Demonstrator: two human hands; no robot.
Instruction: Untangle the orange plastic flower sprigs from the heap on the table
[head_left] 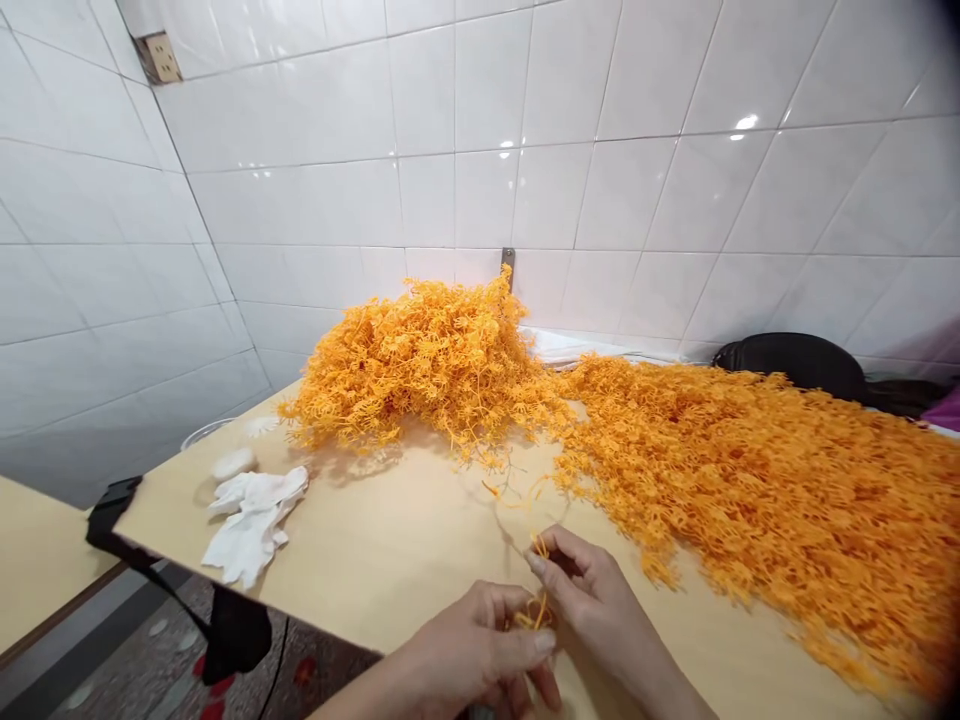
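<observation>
Near the table's front edge, my left hand (487,645) pinches a small orange piece of artificial foliage (534,612) between thumb and fingers. Just above and to its right, my right hand (589,590) is closed on a thin orange strand of the same piece, thumb against forefinger. Loose orange strands (517,498) rise beyond the right fingertips. Behind the hands stands a tall, bushy heap of orange foliage (427,360). A wider, flatter heap of orange sprigs (757,480) spreads over the right side, close to my right hand.
White gloves (255,515) lie at the left of the pale table (375,550), beside a round white object (234,463). A black bag (240,630) hangs below the left edge. At the back right lies a dark rounded object (791,362). A tiled wall (465,110) borders the table behind.
</observation>
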